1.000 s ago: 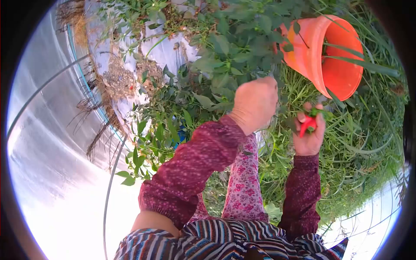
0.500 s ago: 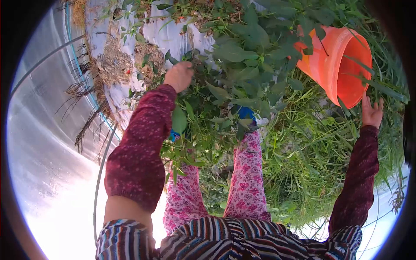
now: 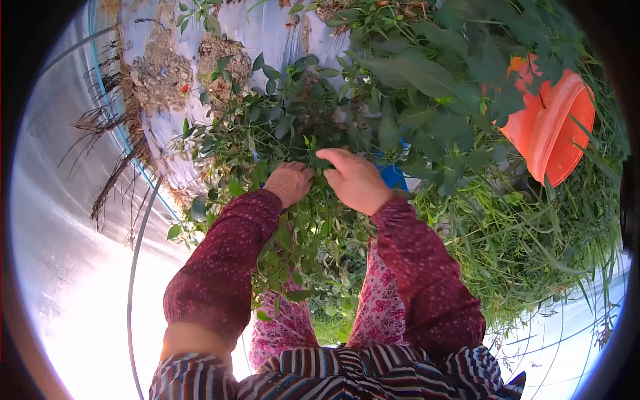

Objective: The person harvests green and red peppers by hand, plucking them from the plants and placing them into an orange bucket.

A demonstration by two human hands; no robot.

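Both hands are in a leafy green plant (image 3: 233,140) that looks like a pepper plant. My left hand (image 3: 290,183) is closed among the stems, its fingertips partly sunk in leaves; what lies in them is hidden. Just to its right, my right hand (image 3: 353,180) reaches leftward, thumb and index finger apart, with no object visible between them. Close behind the right hand shows a blue shoe (image 3: 392,175), partly covered by leaves. An orange bucket (image 3: 533,133) leans on its side at the right, its mouth facing right, partly behind leaves.
Pale plastic sheeting (image 3: 267,33) with soil-filled openings covers the bed. Tall grass (image 3: 507,247) grows at the right below the bucket. On the left, a translucent plastic wall (image 3: 60,167) and a thin curved pipe (image 3: 137,260) border the bed. A small red fruit (image 3: 185,88) lies near a soil patch.
My right hand has left the bucket's rim and come across to beside my left hand. The left hand has moved down, closer to me, into the foliage. The bucket appears farther right.
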